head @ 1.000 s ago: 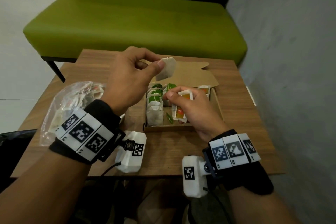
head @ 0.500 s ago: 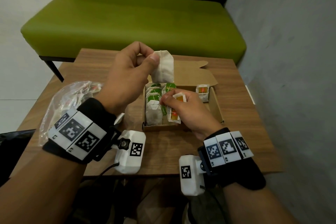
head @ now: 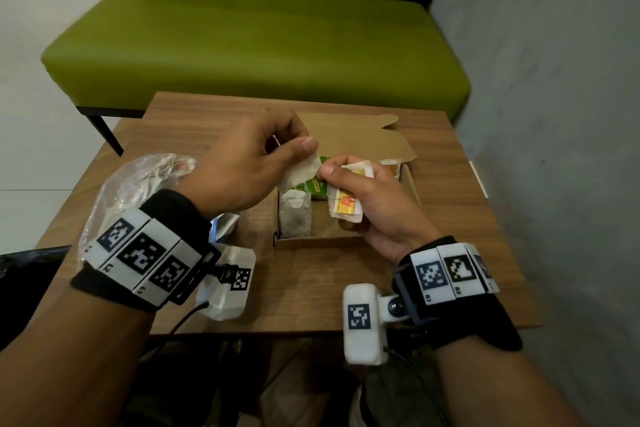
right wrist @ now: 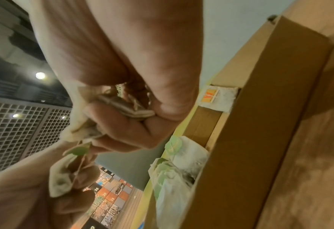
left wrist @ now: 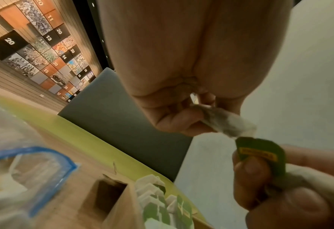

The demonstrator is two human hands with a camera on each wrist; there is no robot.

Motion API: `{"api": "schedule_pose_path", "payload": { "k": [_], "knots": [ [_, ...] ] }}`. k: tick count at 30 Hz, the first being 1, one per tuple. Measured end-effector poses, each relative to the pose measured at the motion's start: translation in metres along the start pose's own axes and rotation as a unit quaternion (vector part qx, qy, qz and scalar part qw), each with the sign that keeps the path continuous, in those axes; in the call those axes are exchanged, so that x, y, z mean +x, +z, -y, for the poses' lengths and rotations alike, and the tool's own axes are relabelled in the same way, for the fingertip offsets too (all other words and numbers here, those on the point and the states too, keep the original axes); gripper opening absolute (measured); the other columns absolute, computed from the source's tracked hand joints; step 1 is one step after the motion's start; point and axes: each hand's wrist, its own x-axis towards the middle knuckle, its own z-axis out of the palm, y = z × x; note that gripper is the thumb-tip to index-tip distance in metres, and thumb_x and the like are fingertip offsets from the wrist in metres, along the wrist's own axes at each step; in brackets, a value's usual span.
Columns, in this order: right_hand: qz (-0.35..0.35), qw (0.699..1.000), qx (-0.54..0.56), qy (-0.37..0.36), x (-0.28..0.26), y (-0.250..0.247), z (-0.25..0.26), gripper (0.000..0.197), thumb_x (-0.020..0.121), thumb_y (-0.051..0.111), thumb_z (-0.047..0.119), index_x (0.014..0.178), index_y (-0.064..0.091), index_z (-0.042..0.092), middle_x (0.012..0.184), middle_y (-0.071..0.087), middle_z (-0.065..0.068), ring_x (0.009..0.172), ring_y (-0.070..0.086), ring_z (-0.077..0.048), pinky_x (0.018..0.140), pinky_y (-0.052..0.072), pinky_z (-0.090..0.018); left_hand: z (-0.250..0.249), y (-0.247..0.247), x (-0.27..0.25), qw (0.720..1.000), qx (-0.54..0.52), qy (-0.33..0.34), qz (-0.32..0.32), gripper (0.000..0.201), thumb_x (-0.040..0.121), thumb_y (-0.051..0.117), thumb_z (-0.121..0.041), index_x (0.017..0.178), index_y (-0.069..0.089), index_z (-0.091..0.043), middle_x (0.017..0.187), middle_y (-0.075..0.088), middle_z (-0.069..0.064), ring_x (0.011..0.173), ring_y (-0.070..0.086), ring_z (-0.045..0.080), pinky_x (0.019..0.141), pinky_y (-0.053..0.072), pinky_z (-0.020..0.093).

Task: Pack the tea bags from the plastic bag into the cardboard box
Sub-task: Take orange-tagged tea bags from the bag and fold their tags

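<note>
The open cardboard box point(head: 318, 241) sits mid-table with a row of green-tagged tea bags point(head: 294, 215) along its left side and an orange-tagged one point(head: 391, 168) at the far right. Just above the box, my left hand point(head: 298, 151) pinches a white tea bag point(head: 299, 174). My right hand point(head: 330, 173) grips several orange-tagged tea bags point(head: 346, 206) in its curled fingers. Its thumb also pinches the green tag point(left wrist: 260, 152) that hangs from the left hand's tea bag point(left wrist: 227, 122). The clear plastic bag point(head: 135, 184) lies at the table's left.
The box lid point(head: 349, 135) lies open toward the green bench point(head: 256, 45) behind the small wooden table point(head: 311, 291). A grey wall point(head: 554, 114) runs along the right. The plastic bag's blue zip mouth point(left wrist: 50, 155) faces the box.
My left hand has lowered its tea bag to the right hand. My right hand has risen from the box with the orange-tagged bags and now pinches the green tag.
</note>
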Motion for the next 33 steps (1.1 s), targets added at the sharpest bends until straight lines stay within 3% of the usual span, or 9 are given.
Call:
{"api": "schedule_pose_path", "payload": {
  "k": [4, 10, 14, 17, 20, 23, 25, 30, 33],
  "knots": [
    [0.009, 1.0, -0.023, -0.001, 0.002, -0.004, -0.001, 0.013, 0.093, 0.066, 0.009, 0.082, 0.067, 0.017, 0.068, 0.066, 0.004, 0.057, 0.061, -0.007, 0.045, 0.046, -0.02, 0.001, -0.003, 0.0, 0.999, 0.025, 0.0, 0.028, 0.014, 0.095, 0.059, -0.033, 0.084, 0.063, -0.025, 0.074, 0.064, -0.006, 0.067, 0.06, 0.017, 0.062, 0.047, 0.04],
    [-0.012, 0.997, -0.06, -0.042, 0.004, -0.005, -0.001, 0.017, 0.088, 0.069, -0.002, 0.084, 0.07, 0.014, 0.077, 0.071, -0.002, 0.071, 0.067, -0.013, 0.061, 0.054, -0.026, -0.001, -0.009, -0.003, 0.995, 0.036, -0.008, 0.098, 0.027, 0.082, 0.056, -0.053, 0.086, 0.065, -0.028, 0.075, 0.07, 0.003, 0.07, 0.064, 0.026, 0.06, 0.049, 0.046],
    [-0.031, 0.994, -0.085, -0.062, 0.006, -0.005, -0.002, 0.018, 0.086, 0.072, -0.001, 0.081, 0.072, 0.017, 0.084, 0.072, -0.007, 0.08, 0.067, -0.021, 0.071, 0.054, -0.034, 0.001, -0.008, -0.002, 0.986, 0.082, -0.017, 0.142, 0.02, 0.084, 0.065, -0.047, 0.083, 0.065, -0.028, 0.064, 0.067, 0.002, 0.06, 0.059, 0.025, 0.053, 0.04, 0.032],
    [-0.048, 0.988, -0.134, -0.065, 0.005, -0.006, -0.003, 0.017, 0.085, 0.075, 0.003, 0.08, 0.071, 0.019, 0.076, 0.071, 0.006, 0.074, 0.066, -0.01, 0.064, 0.052, -0.027, 0.005, -0.007, -0.001, 0.981, 0.131, -0.02, 0.139, 0.013, 0.087, 0.069, -0.039, 0.08, 0.064, -0.03, 0.063, 0.066, -0.007, 0.055, 0.058, 0.012, 0.052, 0.039, 0.027],
    [-0.055, 0.982, -0.173, -0.056, 0.005, -0.006, -0.004, 0.015, 0.085, 0.076, 0.008, 0.082, 0.072, 0.022, 0.069, 0.069, 0.016, 0.066, 0.063, -0.001, 0.058, 0.047, -0.02, 0.008, -0.007, -0.001, 0.983, 0.141, -0.022, 0.113, 0.012, 0.087, 0.068, -0.039, 0.08, 0.063, -0.03, 0.069, 0.068, -0.006, 0.065, 0.062, 0.015, 0.058, 0.046, 0.035],
    [-0.055, 0.979, -0.189, -0.055, 0.004, -0.008, -0.003, 0.013, 0.086, 0.075, 0.009, 0.086, 0.074, 0.022, 0.081, 0.072, 0.013, 0.074, 0.065, -0.004, 0.062, 0.05, -0.023, 0.006, -0.009, 0.0, 0.992, 0.081, -0.024, 0.089, 0.01, 0.089, 0.067, -0.033, 0.086, 0.064, -0.025, 0.075, 0.068, 0.001, 0.069, 0.062, 0.021, 0.064, 0.049, 0.041],
    [-0.045, 0.979, -0.188, -0.059, 0.004, -0.009, -0.002, 0.016, 0.087, 0.073, 0.007, 0.091, 0.076, 0.022, 0.093, 0.075, 0.005, 0.084, 0.069, -0.01, 0.071, 0.056, -0.027, 0.005, -0.01, 0.001, 0.996, 0.023, -0.032, 0.08, 0.009, 0.09, 0.066, -0.03, 0.088, 0.064, -0.022, 0.073, 0.068, 0.003, 0.066, 0.061, 0.022, 0.062, 0.048, 0.039],
    [0.032, 0.98, -0.191, -0.039, 0.003, -0.006, -0.003, 0.034, 0.087, 0.073, 0.006, 0.103, 0.072, 0.035, 0.102, 0.073, 0.001, 0.093, 0.068, -0.017, 0.081, 0.057, -0.031, 0.0, -0.008, -0.001, 0.991, -0.109, -0.04, 0.061, 0.018, 0.085, 0.07, -0.033, 0.089, 0.061, -0.017, 0.076, 0.067, 0.009, 0.067, 0.058, 0.015, 0.06, 0.045, 0.027],
    [0.078, 0.976, -0.198, -0.035, 0.003, -0.004, -0.004, 0.03, 0.088, 0.073, 0.011, 0.115, 0.071, 0.026, 0.103, 0.073, -0.001, 0.094, 0.068, -0.021, 0.083, 0.056, -0.037, -0.004, -0.007, -0.001, 0.986, -0.146, -0.047, 0.059, 0.017, 0.081, 0.066, -0.029, 0.089, 0.061, -0.015, 0.077, 0.068, 0.007, 0.068, 0.058, 0.017, 0.059, 0.044, 0.027]
  ]
}}
